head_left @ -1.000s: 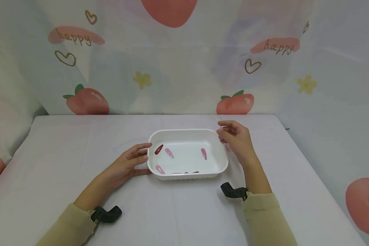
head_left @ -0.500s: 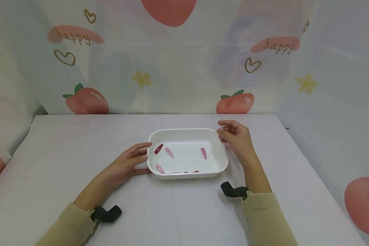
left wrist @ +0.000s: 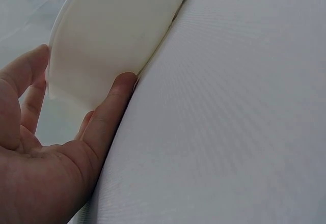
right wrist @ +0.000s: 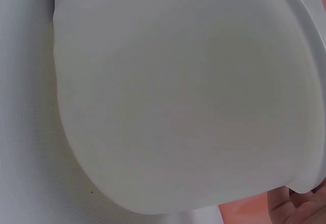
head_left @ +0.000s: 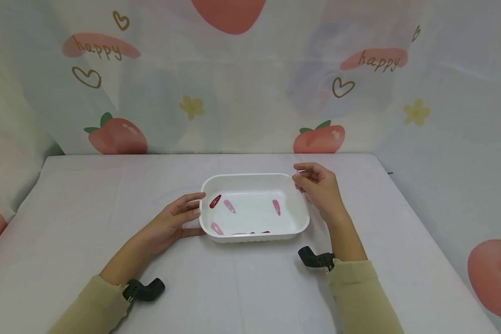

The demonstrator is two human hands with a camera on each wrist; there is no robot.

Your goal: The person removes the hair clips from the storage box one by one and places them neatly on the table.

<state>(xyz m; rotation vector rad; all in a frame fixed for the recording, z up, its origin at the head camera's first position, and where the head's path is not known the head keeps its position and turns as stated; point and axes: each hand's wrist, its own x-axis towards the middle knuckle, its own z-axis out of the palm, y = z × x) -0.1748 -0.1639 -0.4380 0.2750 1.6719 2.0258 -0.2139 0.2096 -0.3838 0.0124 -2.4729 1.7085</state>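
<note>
A white plastic tray [head_left: 250,238] stands on the table with several snap hair clips in it. They include a dark red clip [head_left: 215,201] and a pink clip [head_left: 229,206] at the left, and another pink clip [head_left: 277,207] at the right. Against the tray's left end my left hand [head_left: 173,220] rests its nearly straight fingers; the left wrist view shows the hand [left wrist: 56,152] touching the outer wall. At the far right corner, my right hand [head_left: 319,188] pinches a pink hair clip [head_left: 298,173], mostly hidden by the fingers. Some pink also shows below that hand.
A white cloth [head_left: 108,199] covers the table. Behind it hangs a printed backdrop [head_left: 242,93] with peaches and flowers. Black camera mounts [head_left: 315,258] sit on both wrists. The near wall of the tray hides parts of several clips.
My right hand has shifted very slightly left at the tray's corner. The left hand, the tray and the clips inside look the same.
</note>
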